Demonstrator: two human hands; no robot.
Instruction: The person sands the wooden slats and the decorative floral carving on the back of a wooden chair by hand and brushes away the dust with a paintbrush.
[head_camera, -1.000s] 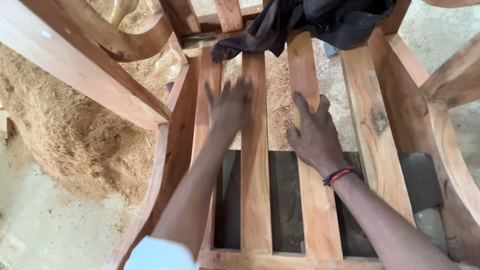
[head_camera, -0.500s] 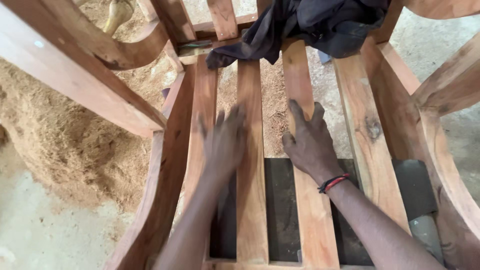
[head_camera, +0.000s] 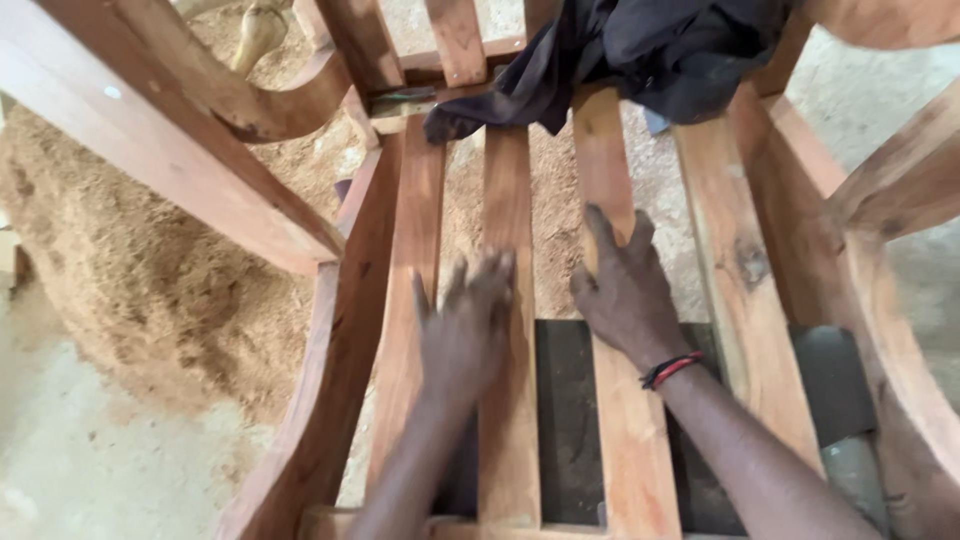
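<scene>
I look down on the slatted seat of an unfinished wooden chair (head_camera: 410, 220). My left hand (head_camera: 465, 325) lies flat, palm down, across the second seat slat (head_camera: 505, 180), fingers spread and blurred by motion. My right hand (head_camera: 625, 290) rests flat on the third slat (head_camera: 600, 150), fingers apart, with a red and black band at the wrist. Neither hand holds anything. A dark cloth (head_camera: 640, 50) is draped over the far ends of the slats.
Curved wooden armrests rise at the left (head_camera: 200, 130) and at the right (head_camera: 900, 170). A heap of sawdust (head_camera: 130, 270) lies on the floor to the left. A dark flat sheet (head_camera: 565, 420) shows beneath the slats.
My left hand has slid back toward me along the slats. My right hand has stayed on its slat. The view has shifted slightly.
</scene>
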